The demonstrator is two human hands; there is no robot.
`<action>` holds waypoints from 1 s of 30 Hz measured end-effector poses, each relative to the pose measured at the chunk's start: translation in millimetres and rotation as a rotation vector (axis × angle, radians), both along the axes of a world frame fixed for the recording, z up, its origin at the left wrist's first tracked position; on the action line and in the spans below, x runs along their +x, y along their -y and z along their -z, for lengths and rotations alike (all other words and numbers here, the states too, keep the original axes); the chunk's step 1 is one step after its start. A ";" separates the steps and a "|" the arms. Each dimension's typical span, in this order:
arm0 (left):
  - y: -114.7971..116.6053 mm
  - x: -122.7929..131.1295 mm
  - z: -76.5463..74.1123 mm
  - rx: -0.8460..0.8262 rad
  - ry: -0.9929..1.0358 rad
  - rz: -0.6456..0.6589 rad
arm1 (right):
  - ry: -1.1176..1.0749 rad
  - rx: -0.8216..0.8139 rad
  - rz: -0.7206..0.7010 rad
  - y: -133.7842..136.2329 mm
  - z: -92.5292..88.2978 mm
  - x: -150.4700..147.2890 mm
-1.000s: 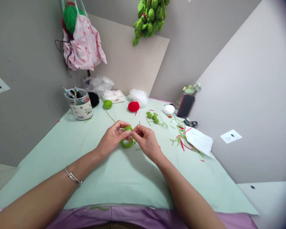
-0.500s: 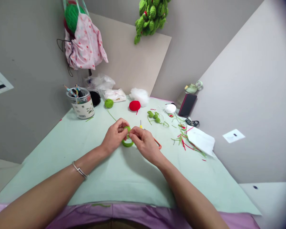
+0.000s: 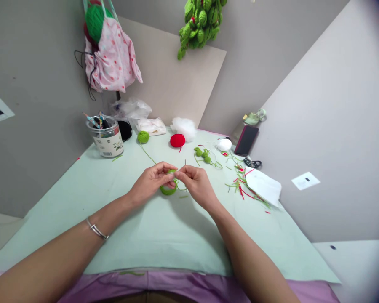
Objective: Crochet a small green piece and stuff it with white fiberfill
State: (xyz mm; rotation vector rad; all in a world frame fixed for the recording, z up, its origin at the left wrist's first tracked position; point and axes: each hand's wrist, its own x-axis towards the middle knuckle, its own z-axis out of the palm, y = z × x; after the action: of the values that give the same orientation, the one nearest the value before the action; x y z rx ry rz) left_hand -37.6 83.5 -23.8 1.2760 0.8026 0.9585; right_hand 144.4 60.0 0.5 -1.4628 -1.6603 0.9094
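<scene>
A bright green crocheted ring [image 3: 168, 190] hangs under the fingers of my left hand [image 3: 153, 181], which is closed on its upper part. My right hand [image 3: 194, 182] is closed in a pinch, its fingertips meeting those of the left just above the ring. What lies in that pinch is too small to make out. A loose strand of green yarn [image 3: 182, 189] loops below the right fingers. Behind the left hand, another strand leads back to a small green yarn ball [image 3: 143, 137]. The thin tip of a tool [image 3: 185, 162] shows beyond my right hand.
At the back are a red yarn ball [image 3: 177, 140], white stuffing [image 3: 183, 129] and a jar of pens [image 3: 107, 143]. Small green crocheted pieces [image 3: 202, 155], a white ball [image 3: 224, 144], a phone [image 3: 246, 140], yarn scraps [image 3: 241, 187] and white paper [image 3: 263, 187] lie right.
My right hand has turned and shifted slightly right, and a loop of green yarn now shows beneath it. The left fingers have stretched further over the ring. The orange-handled tool is now mostly covered.
</scene>
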 end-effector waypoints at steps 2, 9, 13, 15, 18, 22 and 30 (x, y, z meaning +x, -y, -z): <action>-1.3 0.8 0.4 -0.005 -0.005 -0.003 | -0.022 -0.011 -0.046 0.6 0.5 -0.9; -7.1 3.4 8.7 -0.039 -0.033 -0.078 | 0.073 0.021 -0.114 10.1 4.4 -13.9; -6.3 1.6 9.4 -0.129 0.018 -0.020 | 0.162 0.044 -0.047 9.1 4.1 -15.6; -4.1 0.7 7.7 -0.157 0.054 0.006 | 0.169 0.043 -0.017 7.1 5.1 -14.3; -1.3 -0.1 5.1 -0.156 0.096 0.034 | 0.129 0.012 -0.006 2.9 7.8 -9.7; -2.1 -0.7 6.2 -0.118 0.103 0.048 | 0.043 -0.038 -0.046 -2.7 8.9 -0.7; -12.3 1.4 25.8 -0.005 -0.027 -0.032 | 0.070 -0.002 -0.139 4.9 7.2 -10.1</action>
State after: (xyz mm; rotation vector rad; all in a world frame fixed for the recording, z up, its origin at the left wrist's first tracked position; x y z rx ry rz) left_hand -36.2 95.8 -49.7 1.2772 0.8483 0.9663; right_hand 134.3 55.0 -6.7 -1.4087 -1.8317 0.9448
